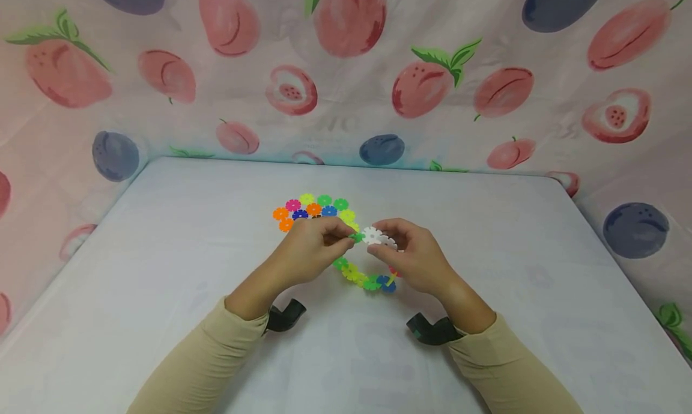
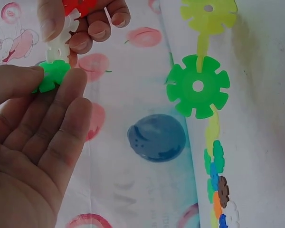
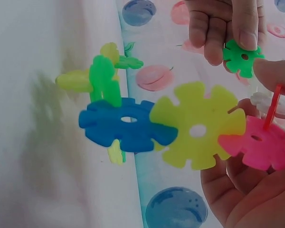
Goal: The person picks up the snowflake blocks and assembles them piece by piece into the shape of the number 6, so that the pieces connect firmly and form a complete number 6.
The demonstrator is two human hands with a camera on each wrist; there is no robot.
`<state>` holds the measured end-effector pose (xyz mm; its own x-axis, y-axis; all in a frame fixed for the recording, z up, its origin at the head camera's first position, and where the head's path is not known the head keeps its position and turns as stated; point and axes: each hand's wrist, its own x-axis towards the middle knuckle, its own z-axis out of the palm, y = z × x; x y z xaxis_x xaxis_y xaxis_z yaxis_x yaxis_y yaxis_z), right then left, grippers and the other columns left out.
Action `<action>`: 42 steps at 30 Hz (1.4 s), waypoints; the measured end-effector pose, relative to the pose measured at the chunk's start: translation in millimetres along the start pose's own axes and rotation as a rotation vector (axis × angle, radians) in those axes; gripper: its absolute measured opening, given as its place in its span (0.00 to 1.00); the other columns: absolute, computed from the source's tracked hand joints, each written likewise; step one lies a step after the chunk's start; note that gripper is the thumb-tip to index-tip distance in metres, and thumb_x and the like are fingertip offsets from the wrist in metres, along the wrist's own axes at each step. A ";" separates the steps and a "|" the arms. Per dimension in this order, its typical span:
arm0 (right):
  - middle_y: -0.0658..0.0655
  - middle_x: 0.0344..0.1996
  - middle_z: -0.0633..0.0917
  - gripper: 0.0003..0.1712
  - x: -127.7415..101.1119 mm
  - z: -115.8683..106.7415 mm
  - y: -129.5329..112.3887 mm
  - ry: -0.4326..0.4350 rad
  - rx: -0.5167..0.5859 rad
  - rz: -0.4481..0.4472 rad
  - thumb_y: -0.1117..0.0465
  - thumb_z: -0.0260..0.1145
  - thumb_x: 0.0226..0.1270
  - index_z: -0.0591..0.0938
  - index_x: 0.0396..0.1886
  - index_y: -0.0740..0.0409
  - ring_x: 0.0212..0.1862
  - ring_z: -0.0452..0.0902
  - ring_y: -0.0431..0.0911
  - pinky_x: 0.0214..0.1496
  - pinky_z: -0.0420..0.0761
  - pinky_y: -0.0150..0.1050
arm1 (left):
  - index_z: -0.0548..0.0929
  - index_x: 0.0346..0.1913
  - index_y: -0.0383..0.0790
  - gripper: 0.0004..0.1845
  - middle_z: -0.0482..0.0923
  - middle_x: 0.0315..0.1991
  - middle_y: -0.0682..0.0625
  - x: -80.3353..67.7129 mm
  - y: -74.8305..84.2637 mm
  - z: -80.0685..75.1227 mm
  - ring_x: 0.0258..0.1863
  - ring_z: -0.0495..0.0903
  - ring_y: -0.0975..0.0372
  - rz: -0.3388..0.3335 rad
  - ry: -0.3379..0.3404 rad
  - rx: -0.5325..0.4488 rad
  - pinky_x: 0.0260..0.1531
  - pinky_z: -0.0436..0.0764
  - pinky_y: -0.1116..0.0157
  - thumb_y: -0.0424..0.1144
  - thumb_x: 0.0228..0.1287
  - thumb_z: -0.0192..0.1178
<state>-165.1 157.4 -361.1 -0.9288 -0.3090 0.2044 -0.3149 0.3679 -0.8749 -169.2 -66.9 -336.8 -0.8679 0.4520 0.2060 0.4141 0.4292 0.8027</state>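
From my remote station I see the left hand (image 1: 310,246) pinching a small green snowflake disc (image 2: 51,76) between thumb and forefinger, the other fingers lying nearly straight beneath it in the left wrist view. Its edge meets a white disc (image 1: 373,235), which the right hand (image 1: 413,255) grips in curled fingers just above the table; in the left wrist view a red piece (image 2: 80,5) sits against that same hand's fingers. The 2 hands nearly touch at the centre of the white table (image 1: 162,282). From the right hand's hold a linked chain of discs (image 1: 364,277) curves down toward me: the right wrist view shows a pink disc (image 3: 259,145) resting on the palm, joined to a yellow disc (image 3: 197,124) and then a blue disc (image 3: 126,124), with green and yellow pieces slotted crosswise beyond. Just behind the left hand, a loose cluster of flat discs (image 1: 310,210) in orange, pink, green, blue and yellow lies on the tabletop. Both forearms wear beige sleeves (image 1: 205,354), each with a dark wrist mount beside the cuff. A pale cloth printed with peaches and plums (image 1: 346,71) hangs behind and to both sides of the table.
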 end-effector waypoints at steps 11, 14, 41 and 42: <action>0.56 0.40 0.83 0.18 0.1 -0.4 0.4 -0.029 0.021 -0.008 0.65 0.71 0.65 0.81 0.53 0.65 0.36 0.76 0.49 0.33 0.79 0.33 | 0.87 0.46 0.37 0.07 0.86 0.38 0.52 1.3 -5.1 -9.0 0.40 0.86 0.59 -0.021 0.031 0.027 0.45 0.84 0.61 0.33 0.68 0.65; 0.57 0.41 0.83 0.18 -0.2 -0.3 1.5 -0.044 0.026 -0.012 0.65 0.71 0.65 0.81 0.53 0.65 0.35 0.75 0.49 0.32 0.79 0.33 | 0.86 0.46 0.37 0.07 0.86 0.38 0.52 2.2 -5.7 -8.2 0.41 0.86 0.56 -0.026 0.017 0.005 0.44 0.84 0.62 0.33 0.68 0.65; 0.57 0.41 0.82 0.21 -1.6 -1.7 -1.1 -0.110 0.052 -0.059 0.67 0.69 0.66 0.80 0.57 0.70 0.33 0.72 0.47 0.30 0.75 0.33 | 0.84 0.49 0.33 0.09 0.86 0.38 0.50 2.5 -5.8 -5.9 0.41 0.87 0.57 -0.026 -0.010 -0.072 0.48 0.83 0.61 0.31 0.68 0.64; 0.57 0.40 0.81 0.21 -1.7 -1.7 -1.1 -0.110 0.054 -0.060 0.67 0.69 0.66 0.80 0.57 0.70 0.32 0.72 0.47 0.29 0.75 0.33 | 0.83 0.49 0.33 0.09 0.86 0.38 0.49 2.6 -6.2 -5.9 0.41 0.87 0.57 -0.026 -0.006 -0.074 0.49 0.83 0.61 0.31 0.67 0.65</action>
<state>-163.6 159.0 -359.8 -0.8807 -0.4244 0.2105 -0.3558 0.2991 -0.8854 -175.6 -72.9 -337.9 -0.8763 0.4462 0.1817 0.3702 0.3823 0.8467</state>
